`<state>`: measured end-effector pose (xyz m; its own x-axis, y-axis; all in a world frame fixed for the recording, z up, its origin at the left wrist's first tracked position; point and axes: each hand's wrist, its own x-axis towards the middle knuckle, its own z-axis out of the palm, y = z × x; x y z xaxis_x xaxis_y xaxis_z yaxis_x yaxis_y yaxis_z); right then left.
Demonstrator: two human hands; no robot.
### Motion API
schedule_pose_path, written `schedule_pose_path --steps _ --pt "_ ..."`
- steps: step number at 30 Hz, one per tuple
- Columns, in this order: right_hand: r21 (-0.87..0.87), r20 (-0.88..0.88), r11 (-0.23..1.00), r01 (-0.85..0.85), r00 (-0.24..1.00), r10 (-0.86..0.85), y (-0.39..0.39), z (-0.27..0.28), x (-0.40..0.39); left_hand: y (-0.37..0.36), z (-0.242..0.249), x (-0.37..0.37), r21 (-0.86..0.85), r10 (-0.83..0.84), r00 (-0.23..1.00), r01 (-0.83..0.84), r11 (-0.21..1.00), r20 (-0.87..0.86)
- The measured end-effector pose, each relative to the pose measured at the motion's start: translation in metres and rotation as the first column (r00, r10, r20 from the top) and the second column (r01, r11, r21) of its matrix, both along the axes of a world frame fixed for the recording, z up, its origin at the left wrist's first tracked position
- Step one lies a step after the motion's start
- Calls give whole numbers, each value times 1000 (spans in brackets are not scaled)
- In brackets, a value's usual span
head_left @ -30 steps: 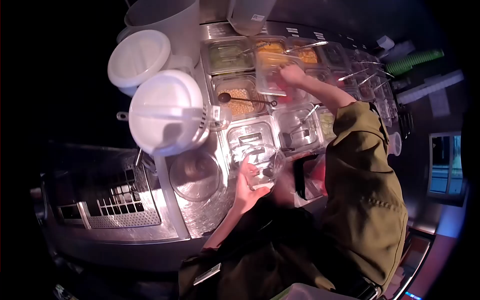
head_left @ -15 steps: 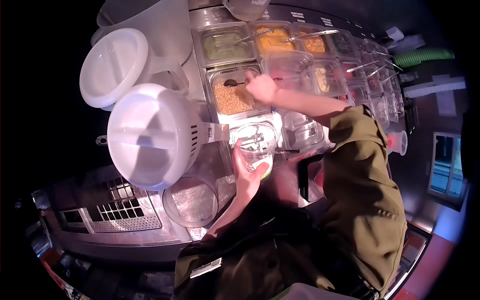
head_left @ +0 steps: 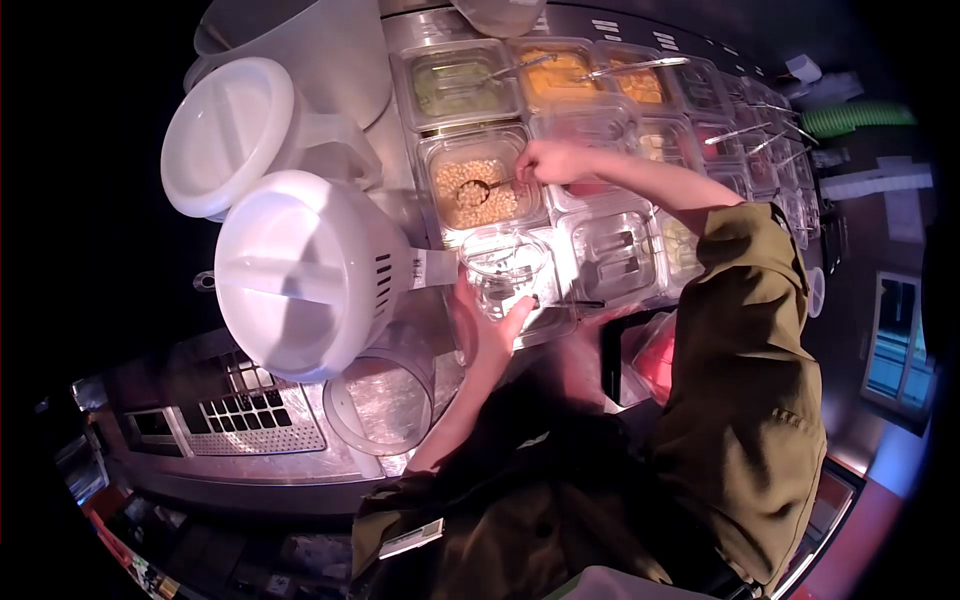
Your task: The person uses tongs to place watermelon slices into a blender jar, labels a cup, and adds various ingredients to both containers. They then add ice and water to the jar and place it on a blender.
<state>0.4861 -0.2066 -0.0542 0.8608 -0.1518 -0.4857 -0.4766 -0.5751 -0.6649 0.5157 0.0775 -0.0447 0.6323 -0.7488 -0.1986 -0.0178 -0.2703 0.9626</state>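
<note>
My right hand pinches the handle of a small spoon. The spoon's round bowl sits among pale yellow bead-like pieces in a clear tub, and some pieces lie in the bowl. Closer to my body, my left hand is wrapped around a clear plastic cup, thumb on its near side. Its round rim faces up, just below the tub of pieces. Glare hides most of the cup's inside. A dark handle lies over the tubs right of my thumb.
Clear tubs stand in rows, with green contents, orange contents and more to the right, several with metal utensils. Two white lidded jugs crowd the left. A clear round container and a drain grate are at lower left.
My right hand has moved right and slightly down; the spoon's bowl has shifted down into the pale pieces and now holds some. My left hand and the cup have moved slightly.
</note>
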Motion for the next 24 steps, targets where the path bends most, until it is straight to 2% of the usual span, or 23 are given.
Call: schedule_pose_path --steps 2,5,6,7,8,10,13,14,17,18,19,21,24 --pt "-3 22 1000 14 1000 -14 -6 25 -7 -6 -4 4 -29 1 1000 -1 1000 2" --pt "-33 81 999 -11 997 14 -9 66 -16 -16 11 13 -27 -90 994 89 996 -59" --pt "-76 73 997 -13 997 19 -6 83 -19 -17 3 8 96 -11 1000 14 995 -22" --pt "-118 63 993 -14 998 22 -2 97 -23 -20 4 5 61 34 997 -30 998 -65" --pt "-304 167 940 -156 962 214 7 109 -27 -25 5 4 26 75 991 -73 997 -108" --pt "-665 233 673 -323 767 598 22 127 -35 -34 7 0 -48 122 982 -131 990 -147" --pt "-841 320 490 -230 518 793 14 129 -34 -41 9 -6 -164 145 981 -165 972 -128" --pt "-845 390 517 -135 507 769 6 130 -33 -42 -3 -9 -185 139 973 -173 967 -183" --pt "-831 318 546 -103 717 620 -20 121 -31 -39 -14 -15 -272 151 985 -168 948 -82" --pt "-788 232 598 -147 829 509 -18 108 -29 -33 -16 -15 -213 64 993 -83 974 -97" --pt "-751 69 615 -239 899 433 -7 96 -23 -28 -17 -19 -262 91 993 -109 959 -81" --pt "-636 -287 671 -382 924 255 18 77 -12 -19 -21 -34 -369 136 989 -149 917 -61" --pt "-694 -36 720 -26 999 1 18 54 -11 -4 -14 -37 -493 -101 935 -86 866 -341"
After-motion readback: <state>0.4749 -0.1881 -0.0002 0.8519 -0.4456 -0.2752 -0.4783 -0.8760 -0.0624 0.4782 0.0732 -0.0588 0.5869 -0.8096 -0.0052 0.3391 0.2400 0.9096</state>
